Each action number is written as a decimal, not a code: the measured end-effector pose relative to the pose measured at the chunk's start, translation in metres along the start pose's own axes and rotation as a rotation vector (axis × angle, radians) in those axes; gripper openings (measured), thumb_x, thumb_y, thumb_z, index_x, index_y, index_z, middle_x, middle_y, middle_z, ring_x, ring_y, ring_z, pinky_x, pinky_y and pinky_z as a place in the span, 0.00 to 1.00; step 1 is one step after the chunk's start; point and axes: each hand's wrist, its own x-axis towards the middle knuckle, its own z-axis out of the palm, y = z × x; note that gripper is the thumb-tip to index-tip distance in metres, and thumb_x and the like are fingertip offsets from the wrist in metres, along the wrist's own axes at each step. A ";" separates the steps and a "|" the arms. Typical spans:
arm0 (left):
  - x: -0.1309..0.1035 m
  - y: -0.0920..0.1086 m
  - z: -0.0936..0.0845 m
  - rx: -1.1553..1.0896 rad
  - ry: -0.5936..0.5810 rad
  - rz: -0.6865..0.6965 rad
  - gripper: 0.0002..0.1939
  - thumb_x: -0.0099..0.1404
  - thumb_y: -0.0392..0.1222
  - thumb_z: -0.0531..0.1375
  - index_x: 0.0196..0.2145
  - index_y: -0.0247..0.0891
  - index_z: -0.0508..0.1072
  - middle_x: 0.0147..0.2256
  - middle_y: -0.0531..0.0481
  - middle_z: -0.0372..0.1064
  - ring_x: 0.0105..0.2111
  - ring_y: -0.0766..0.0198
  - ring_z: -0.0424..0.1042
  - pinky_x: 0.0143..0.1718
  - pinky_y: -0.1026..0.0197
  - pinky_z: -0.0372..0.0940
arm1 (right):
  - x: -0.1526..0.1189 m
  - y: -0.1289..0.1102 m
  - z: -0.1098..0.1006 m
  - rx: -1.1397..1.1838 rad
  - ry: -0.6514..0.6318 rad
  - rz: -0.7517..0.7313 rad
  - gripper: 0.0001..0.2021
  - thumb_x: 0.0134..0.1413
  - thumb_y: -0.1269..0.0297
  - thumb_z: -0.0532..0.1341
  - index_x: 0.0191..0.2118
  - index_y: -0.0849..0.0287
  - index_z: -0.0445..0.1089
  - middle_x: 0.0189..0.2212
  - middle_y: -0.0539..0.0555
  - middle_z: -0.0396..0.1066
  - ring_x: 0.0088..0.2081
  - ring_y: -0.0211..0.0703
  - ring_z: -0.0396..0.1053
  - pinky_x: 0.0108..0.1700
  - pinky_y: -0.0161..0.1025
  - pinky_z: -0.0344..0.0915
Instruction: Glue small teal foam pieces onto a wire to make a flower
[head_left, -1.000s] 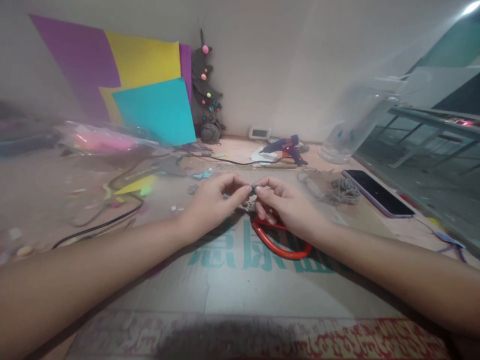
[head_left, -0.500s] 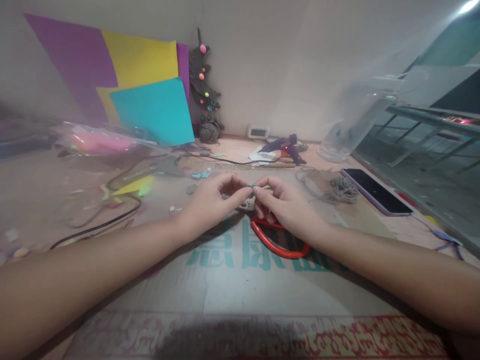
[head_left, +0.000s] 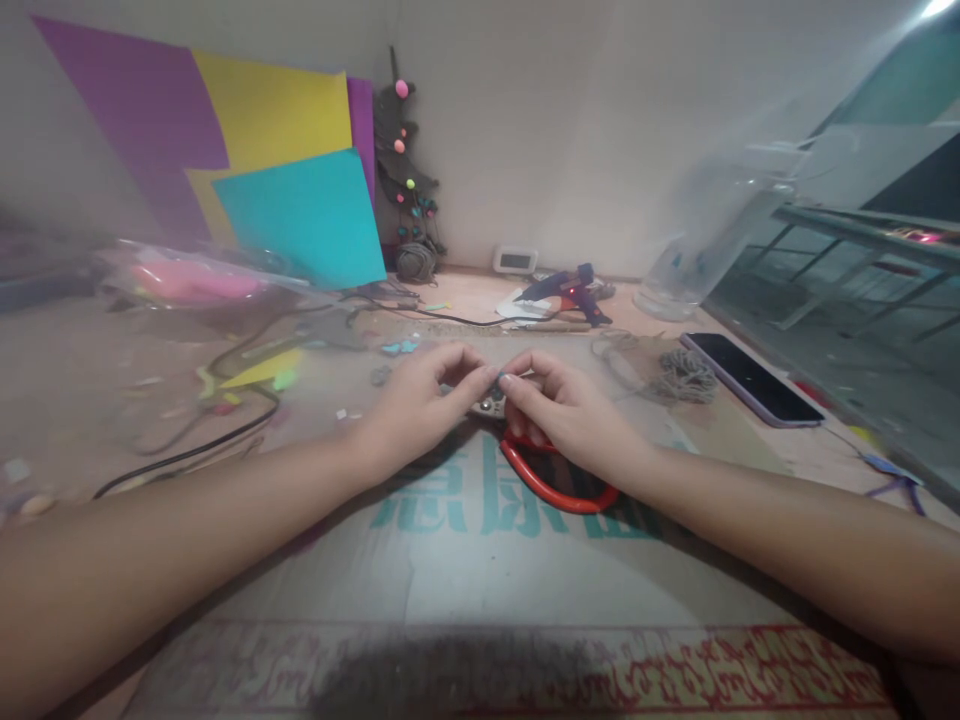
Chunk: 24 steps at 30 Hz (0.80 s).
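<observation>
Thumb and fingers of my left hand (head_left: 442, 395) are pinched at the middle of the board. Its fingertips meet those of my right hand (head_left: 559, 400), also pinched. Between them shows a tiny blue-green piece (head_left: 497, 381), mostly covered by the fingers and too small to identify. Directly beneath lies a pair of scissors with red handles (head_left: 559, 497); my right hand hides part of the handle, and the metal pivot shows between the hands. Under everything is a cardboard sheet (head_left: 480, 580) with green printed characters and a red patterned border.
A purple glue gun (head_left: 562, 290) lies at the back near a small white digital clock (head_left: 515, 260). To the right are grey yarn (head_left: 686, 377), a phone (head_left: 754, 380) and a clear plastic jug (head_left: 679, 270). Coloured sheets (head_left: 300, 220) and a small decorated tree (head_left: 405, 170) lean on the wall.
The view has shifted slightly. Both hands stay pinched together over the scissors, and less of the blue-green piece shows between the fingertips.
</observation>
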 end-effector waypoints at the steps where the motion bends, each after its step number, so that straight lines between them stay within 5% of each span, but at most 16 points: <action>1: 0.000 -0.001 0.000 0.001 0.001 0.004 0.14 0.70 0.49 0.56 0.33 0.37 0.72 0.29 0.52 0.70 0.31 0.64 0.69 0.33 0.63 0.63 | 0.000 0.000 0.000 0.003 0.003 0.001 0.11 0.63 0.54 0.57 0.36 0.56 0.61 0.16 0.42 0.63 0.18 0.31 0.57 0.19 0.29 0.54; 11: 0.001 0.002 -0.001 -0.169 0.072 -0.090 0.20 0.74 0.49 0.47 0.39 0.35 0.74 0.31 0.49 0.73 0.33 0.63 0.72 0.38 0.62 0.66 | 0.000 -0.003 0.000 0.030 0.043 0.007 0.10 0.62 0.56 0.57 0.36 0.57 0.60 0.17 0.42 0.64 0.17 0.30 0.57 0.20 0.29 0.54; 24: 0.006 -0.003 -0.002 -0.139 0.103 -0.201 0.09 0.63 0.45 0.62 0.33 0.36 0.72 0.31 0.51 0.73 0.31 0.64 0.71 0.34 0.62 0.65 | 0.001 -0.004 -0.003 0.059 0.096 0.051 0.12 0.64 0.54 0.56 0.36 0.57 0.61 0.18 0.42 0.65 0.17 0.30 0.57 0.21 0.30 0.55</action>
